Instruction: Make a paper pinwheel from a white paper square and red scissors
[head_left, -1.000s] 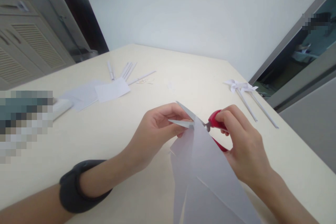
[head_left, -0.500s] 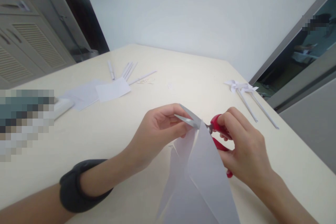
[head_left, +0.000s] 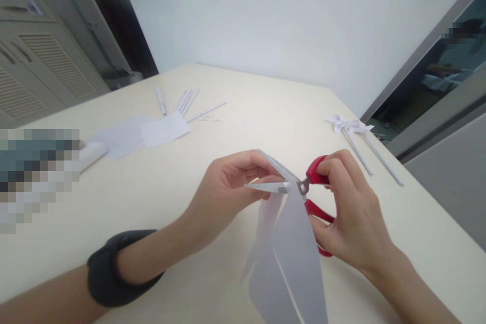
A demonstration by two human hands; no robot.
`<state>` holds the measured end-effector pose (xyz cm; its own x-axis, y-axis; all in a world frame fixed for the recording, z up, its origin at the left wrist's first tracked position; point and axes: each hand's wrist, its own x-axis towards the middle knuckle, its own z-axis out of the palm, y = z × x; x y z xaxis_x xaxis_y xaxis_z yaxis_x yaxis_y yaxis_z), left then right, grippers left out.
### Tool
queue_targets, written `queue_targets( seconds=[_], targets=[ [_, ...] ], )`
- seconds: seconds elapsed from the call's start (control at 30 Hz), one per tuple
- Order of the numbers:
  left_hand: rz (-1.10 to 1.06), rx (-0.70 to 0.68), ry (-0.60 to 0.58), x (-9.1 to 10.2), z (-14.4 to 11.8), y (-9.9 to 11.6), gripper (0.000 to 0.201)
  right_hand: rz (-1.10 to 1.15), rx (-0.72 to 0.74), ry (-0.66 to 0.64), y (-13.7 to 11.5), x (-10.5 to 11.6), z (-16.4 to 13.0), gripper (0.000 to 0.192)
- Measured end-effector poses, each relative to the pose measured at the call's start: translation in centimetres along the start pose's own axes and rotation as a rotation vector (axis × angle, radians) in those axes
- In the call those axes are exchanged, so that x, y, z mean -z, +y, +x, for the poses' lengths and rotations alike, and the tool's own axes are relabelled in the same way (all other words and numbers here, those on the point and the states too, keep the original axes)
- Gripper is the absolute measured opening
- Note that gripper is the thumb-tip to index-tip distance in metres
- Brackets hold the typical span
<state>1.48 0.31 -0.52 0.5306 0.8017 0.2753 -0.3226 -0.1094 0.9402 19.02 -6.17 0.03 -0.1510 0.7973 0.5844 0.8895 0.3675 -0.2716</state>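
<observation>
A white paper sheet (head_left: 292, 263) is held above the table (head_left: 212, 263), hanging toward the camera. Its top is pinched by the closed fingers of the left hand (head_left: 231, 187), apparently at a cut edge. Red-handled scissors (head_left: 304, 190) are gripped by the right hand (head_left: 349, 217), blades parted around the paper. Farther off, paper pinwheels (head_left: 351, 126) lie right, and paper squares (head_left: 152, 134) and rolled sticks (head_left: 182, 102) left.

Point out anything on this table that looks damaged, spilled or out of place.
Nothing stands out. The right hand works the red scissors with blades open on the white paper, pinched by the left hand. Paper squares, rolled sticks and pinwheels lie on the table.
</observation>
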Motion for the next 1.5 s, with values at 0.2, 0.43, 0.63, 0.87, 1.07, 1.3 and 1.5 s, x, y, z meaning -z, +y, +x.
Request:
queue_targets(
  seconds=[0.2, 0.43, 0.63, 0.87, 1.07, 1.3, 1.5],
  targets=[
    [0.032, -0.012, 0.055, -0.1, -0.1, 0.0, 0.009, -0.024, -0.005, 0.018, 0.0, -0.1, -0.1, 0.031],
    [0.107, -0.038, 0.088, -0.1, -0.2, -0.1, 0.005, -0.034, -0.028, 0.008, 0.1, -0.4, 0.0, 0.028],
    [0.06, -0.028, 0.105, -0.4, -0.3, -0.3, 0.005, -0.1, -0.035, 0.032, -0.2, -0.4, 0.0, 0.022],
    [0.025, -0.007, 0.081, -0.2, -0.2, 0.0, 0.008, 0.031, -0.179, 0.054, 0.2, 0.0, 0.7, 0.021],
    [0.076, 0.001, 0.045, -0.2, -0.2, 0.0, 0.007, -0.065, -0.293, -0.126, 1.9, -0.5, 0.8, 0.011],
    [0.392, 0.128, -0.046, 0.2, 0.3, -0.6, 0.01, -0.067, -0.273, -0.411, 3.8, -2.2, -0.5, 0.004],
    [0.314, 0.312, -0.195, 0.6, 0.7, -1.7, 0.006, -0.031, -0.272, -0.496, 4.4, -1.6, -0.5, 0.007]
  ],
)
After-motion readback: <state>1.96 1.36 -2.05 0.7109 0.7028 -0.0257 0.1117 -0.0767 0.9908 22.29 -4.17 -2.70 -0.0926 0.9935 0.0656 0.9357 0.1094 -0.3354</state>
